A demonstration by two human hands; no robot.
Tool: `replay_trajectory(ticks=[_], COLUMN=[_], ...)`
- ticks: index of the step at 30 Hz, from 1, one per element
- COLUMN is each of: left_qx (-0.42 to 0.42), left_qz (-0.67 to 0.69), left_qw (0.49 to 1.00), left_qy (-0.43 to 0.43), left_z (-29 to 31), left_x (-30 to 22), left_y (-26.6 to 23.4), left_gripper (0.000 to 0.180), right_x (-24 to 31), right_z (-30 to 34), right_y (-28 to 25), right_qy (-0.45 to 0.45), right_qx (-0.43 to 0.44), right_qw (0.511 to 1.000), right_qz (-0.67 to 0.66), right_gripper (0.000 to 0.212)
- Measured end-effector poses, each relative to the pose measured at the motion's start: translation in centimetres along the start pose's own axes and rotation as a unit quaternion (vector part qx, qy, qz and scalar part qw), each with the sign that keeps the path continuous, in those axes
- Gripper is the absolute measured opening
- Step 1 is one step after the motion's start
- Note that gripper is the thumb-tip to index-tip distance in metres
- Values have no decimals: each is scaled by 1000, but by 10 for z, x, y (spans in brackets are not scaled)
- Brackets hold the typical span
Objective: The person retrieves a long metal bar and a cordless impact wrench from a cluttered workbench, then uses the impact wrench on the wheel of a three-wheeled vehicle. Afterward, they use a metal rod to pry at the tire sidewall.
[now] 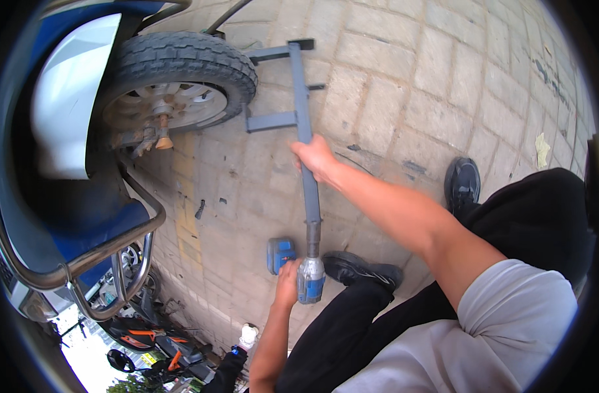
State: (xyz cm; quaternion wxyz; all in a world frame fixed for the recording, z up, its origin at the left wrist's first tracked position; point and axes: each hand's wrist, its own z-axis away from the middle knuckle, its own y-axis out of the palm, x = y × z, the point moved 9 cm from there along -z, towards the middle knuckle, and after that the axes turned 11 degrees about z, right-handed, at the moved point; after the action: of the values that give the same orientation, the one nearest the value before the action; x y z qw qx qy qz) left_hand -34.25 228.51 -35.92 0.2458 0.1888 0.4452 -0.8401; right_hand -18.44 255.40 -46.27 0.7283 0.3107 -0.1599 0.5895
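Note:
My right hand is wrapped round the long bar of a grey steel frame, whose two side arms reach toward a tyre. At the bar's near end, a socket joins it to a cordless impact wrench with a silver nose and blue body. My left hand is closed round the wrench's handle, just behind its blue and grey battery. Part of the left fingers is hidden. The tyre sits on a pale, spoked wheel with a rusty hub bolt. Whether the side arms touch the tyre, I cannot tell.
A blue and white vehicle body with a chrome tube bumper stands on the left. Behind it are black and orange motorcycles. My black shoes rest on brick paving. A dark sleeve shows at the lower edge.

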Motion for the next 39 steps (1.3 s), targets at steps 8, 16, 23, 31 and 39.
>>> replay_trajectory(ticks=[8, 16, 23, 31, 39], left_qx=[16, -9, -120, -188, -229], left_qz=[-133, -231, -182, -21, 134], left_qw=[990, 973, 957, 938, 960], left_qy=[38, -21, -193, -289, -85], left_z=[68, 218, 293, 217, 70], left_x=[45, 117, 171, 239, 148], left_y=[-18, -11, 72, 103, -131], left_gripper=[37, 31, 32, 27, 25], right_x=[-95, -228, -227, 51, 391], right_z=[84, 164, 150, 37, -12], right_y=[-27, 52, 169, 89, -74], right_qy=[14, 149, -62, -215, -193], right_qx=[-163, -15, 399, 457, -120], right_qw=[986, 979, 700, 226, 334], right_qz=[-35, 141, 590, 833, 915], right_gripper=[17, 21, 45, 47, 35])
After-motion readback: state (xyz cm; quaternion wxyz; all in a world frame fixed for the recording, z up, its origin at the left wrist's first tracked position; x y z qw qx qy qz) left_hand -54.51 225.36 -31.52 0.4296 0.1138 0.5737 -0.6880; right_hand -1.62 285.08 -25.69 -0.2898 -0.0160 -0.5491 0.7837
